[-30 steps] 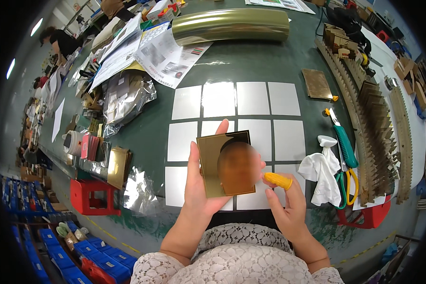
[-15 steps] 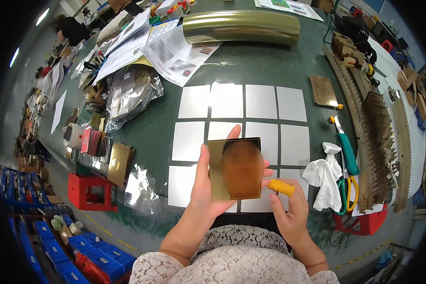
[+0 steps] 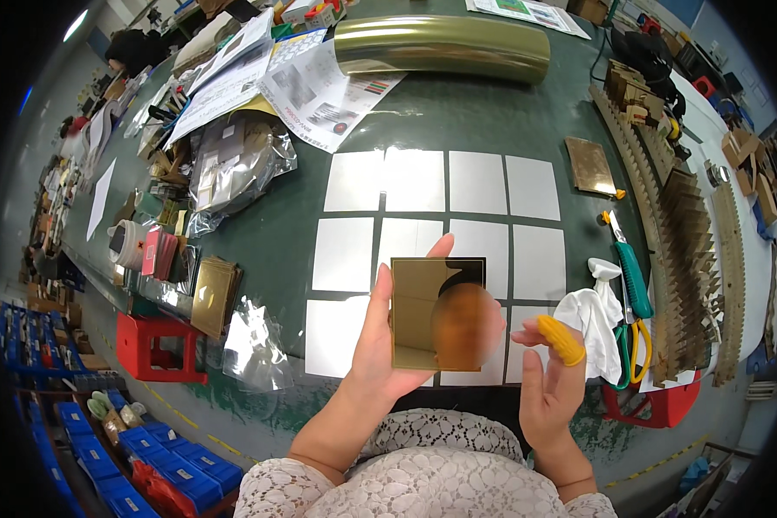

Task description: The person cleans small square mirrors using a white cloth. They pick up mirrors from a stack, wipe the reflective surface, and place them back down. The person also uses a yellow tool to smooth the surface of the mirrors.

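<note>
The left hand (image 3: 376, 367) cradles a mirror-finish gold plate (image 3: 414, 324) over the table's (image 3: 457, 121) near edge, thumb along one side, fingertips past the other; this grip from beneath seems to spare the glossy face. The right hand (image 3: 548, 393), released, hovers just beside, one finger in a yellow finger cot (image 3: 563, 341), perhaps against smudges. White rectangular sheets (image 3: 539, 259) lie in gapped rows toward that edge, presumably to avoid overlap.

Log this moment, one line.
left hand: holding mirrored gold plate; right hand: off plate, yellow finger cot on; table: white rectangles in rows
</note>
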Demonstrator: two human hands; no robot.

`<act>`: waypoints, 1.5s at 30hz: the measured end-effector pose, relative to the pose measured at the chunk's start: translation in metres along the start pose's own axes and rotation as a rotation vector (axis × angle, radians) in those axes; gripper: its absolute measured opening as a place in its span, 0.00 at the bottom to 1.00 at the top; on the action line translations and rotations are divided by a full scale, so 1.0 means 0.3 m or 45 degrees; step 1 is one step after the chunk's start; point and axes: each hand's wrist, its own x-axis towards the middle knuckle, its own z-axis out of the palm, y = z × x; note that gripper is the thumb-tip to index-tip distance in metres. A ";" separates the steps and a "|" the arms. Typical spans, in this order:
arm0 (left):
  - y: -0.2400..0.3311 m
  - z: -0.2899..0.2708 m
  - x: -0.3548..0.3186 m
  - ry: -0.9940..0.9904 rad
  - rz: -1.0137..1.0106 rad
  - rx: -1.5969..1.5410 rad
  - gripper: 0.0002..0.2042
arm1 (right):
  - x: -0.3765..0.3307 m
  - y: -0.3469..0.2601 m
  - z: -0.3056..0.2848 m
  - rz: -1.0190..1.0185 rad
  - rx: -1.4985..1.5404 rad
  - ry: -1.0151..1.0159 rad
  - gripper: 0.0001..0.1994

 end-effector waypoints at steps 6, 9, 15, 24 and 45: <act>-0.013 -0.004 -0.007 -0.041 -0.072 0.073 0.33 | 0.001 -0.031 -0.004 -0.049 0.169 0.086 0.16; -0.027 0.008 -0.009 -0.041 -0.046 -0.044 0.33 | 0.011 -0.021 -0.041 -0.247 -0.086 -0.154 0.16; -0.034 0.007 -0.012 -0.082 -0.036 0.028 0.32 | 0.055 -0.053 -0.025 -0.339 -0.195 -0.278 0.16; -0.042 0.011 -0.015 0.022 0.007 -0.007 0.32 | 0.092 -0.059 0.005 -0.526 -0.322 -0.327 0.19; -0.063 0.042 -0.030 0.161 -0.028 0.527 0.32 | 0.140 -0.075 0.012 -0.326 -0.390 -0.657 0.42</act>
